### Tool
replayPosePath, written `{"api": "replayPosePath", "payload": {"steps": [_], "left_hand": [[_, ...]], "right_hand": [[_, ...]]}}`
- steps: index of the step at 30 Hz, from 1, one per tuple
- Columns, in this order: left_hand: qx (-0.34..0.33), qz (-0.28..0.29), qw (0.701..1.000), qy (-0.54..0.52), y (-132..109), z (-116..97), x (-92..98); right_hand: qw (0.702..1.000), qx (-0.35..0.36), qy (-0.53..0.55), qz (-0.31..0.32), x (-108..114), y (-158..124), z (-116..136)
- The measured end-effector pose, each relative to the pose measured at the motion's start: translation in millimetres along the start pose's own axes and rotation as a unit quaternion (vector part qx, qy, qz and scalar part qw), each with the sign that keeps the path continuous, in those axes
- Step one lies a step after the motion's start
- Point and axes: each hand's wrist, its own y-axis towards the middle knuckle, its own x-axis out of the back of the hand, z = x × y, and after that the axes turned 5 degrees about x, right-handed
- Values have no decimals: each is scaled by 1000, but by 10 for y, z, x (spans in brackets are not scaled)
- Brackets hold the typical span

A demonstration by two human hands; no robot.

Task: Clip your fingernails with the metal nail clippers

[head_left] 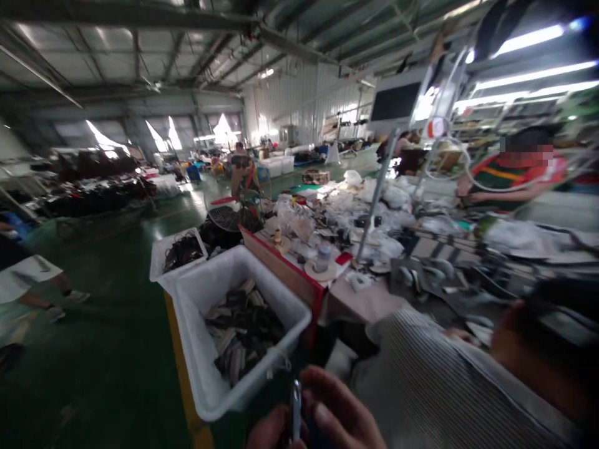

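Note:
At the bottom of the head view, my left hand (pixel 271 428) and my right hand (pixel 344 408) are close together. Between them a slim, shiny silver metal piece (pixel 296 408) stands nearly upright; its exact kind is unclear. My left fingers close on its lower part. The curled fingers of my right hand press in from the other side. Blur and the frame edge hide parts of both hands. Just beyond them stands a large white plastic tub (pixel 196 374) holding many dark and grey strap-like pieces (pixel 246 324).
A smaller white bin (pixel 156 259) with dark items adjoins the tub. A cluttered worktable (pixel 360 299) with a red edge extends right. A person in a striped shirt (pixel 421 374) sits close on my right. Another person (pixel 28 274) is on the green floor (pixel 121 349) at left.

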Motion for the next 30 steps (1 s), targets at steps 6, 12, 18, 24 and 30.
{"api": "replayPosePath", "payload": {"steps": [6, 12, 18, 24, 30], "left_hand": [[42, 55, 981, -181, 58, 309, -293], [58, 260, 849, -457, 147, 120, -534], [50, 303, 828, -470, 125, 111, -577], [40, 282, 918, -275, 142, 270, -405], [46, 296, 945, -135, 232, 94, -340]], "right_hand": [[983, 165, 10, -84, 316, -37, 73], [941, 321, -14, -107, 210, -23, 48], [790, 550, -269, -37, 537, -145, 193], [695, 536, -439, 193, 891, -367, 728], [682, 527, -449, 234, 902, -379, 919]]}}
